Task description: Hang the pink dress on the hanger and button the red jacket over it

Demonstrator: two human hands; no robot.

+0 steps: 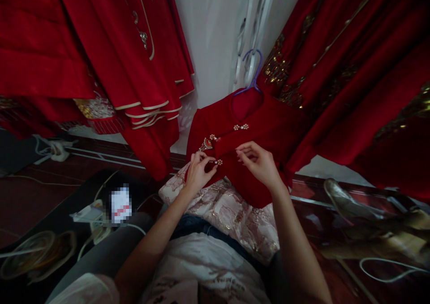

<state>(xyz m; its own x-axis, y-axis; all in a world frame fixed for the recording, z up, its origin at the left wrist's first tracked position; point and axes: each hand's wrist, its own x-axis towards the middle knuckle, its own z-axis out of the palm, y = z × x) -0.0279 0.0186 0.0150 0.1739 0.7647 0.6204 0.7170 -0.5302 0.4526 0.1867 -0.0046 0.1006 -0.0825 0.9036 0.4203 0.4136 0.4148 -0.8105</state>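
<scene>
Garments (pixel 101 48) hang on both sides of the red top (pixel 228 149)

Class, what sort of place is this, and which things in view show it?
Probably a dressmaking workroom or costume shop: pale-edged red cloth garments hang at left, gold-trimmed red cloth garments at right, and a red cloth top with beaded ornaments is on a purple hooked hanger.

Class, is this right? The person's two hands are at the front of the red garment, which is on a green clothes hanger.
No: the head view shows the clothes hanger is purple, not green. The left hand and right hand are at the front of the red garment, as stated.
</scene>
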